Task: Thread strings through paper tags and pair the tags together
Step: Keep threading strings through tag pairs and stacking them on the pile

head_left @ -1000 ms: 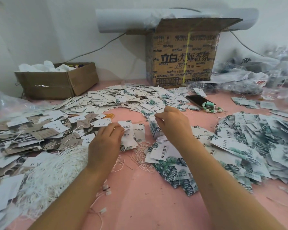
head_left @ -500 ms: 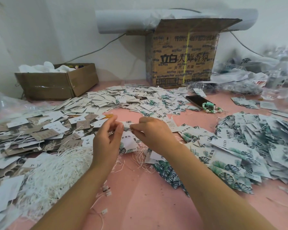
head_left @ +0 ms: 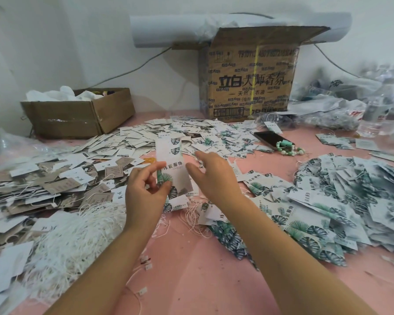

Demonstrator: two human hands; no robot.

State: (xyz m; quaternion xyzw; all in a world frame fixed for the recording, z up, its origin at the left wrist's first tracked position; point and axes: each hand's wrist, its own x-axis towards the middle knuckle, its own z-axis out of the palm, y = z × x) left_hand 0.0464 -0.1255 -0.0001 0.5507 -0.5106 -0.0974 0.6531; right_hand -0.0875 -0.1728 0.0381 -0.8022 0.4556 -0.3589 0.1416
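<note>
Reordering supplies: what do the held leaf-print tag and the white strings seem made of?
The leaf-print tag: probably matte printed card; it stands stiff and flat in the left hand. The white strings: thin cord, fibre unclear; limp, tangled strands.

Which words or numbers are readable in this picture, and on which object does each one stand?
"立白大师香氛": carton, large black print.
"天然 衣液": carton, the line below; the strap hides the middle character.
"伟宸服饰": tag held by the left hand.
Carton's top number, its small repeated print and the brown tags: too small or blurred to read.
</note>
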